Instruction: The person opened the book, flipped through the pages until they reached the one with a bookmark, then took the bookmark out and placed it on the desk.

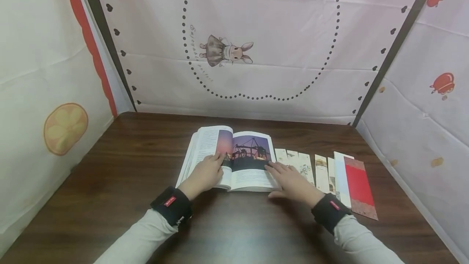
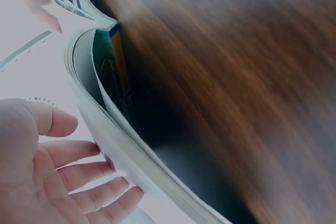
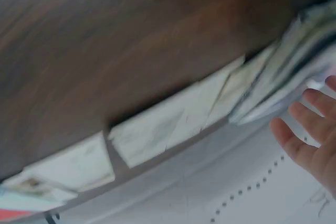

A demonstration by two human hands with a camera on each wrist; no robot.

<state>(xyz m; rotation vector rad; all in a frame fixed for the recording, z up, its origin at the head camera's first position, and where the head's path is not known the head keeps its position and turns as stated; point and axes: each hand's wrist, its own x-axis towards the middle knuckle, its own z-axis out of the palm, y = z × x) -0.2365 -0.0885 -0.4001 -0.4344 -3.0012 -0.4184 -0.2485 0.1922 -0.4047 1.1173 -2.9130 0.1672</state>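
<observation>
A thick book (image 1: 253, 179) lies open on the dark wooden table, a photo of harbour cranes at dusk spreading over both pages. On its left page, close to the middle fold, rests my left hand (image 1: 206, 172). The left wrist view has that hand (image 2: 58, 177) with fingers extended against the pages, above the curved page edges of the book (image 2: 142, 156). My right hand (image 1: 293, 182) lies at the right page's outer edge, fingertips on the photo's corner. In the blurred right wrist view, its fingers (image 3: 305, 121) are loosely spread beside the book.
Right of the book lie several pale printed paper cards (image 1: 305, 167), partly under my right hand and wrist. Beyond them are a light blue slip (image 1: 342, 174) and a red card (image 1: 360, 182). Printed cloth walls (image 1: 286, 52) enclose the table (image 1: 146, 154) at the back and sides.
</observation>
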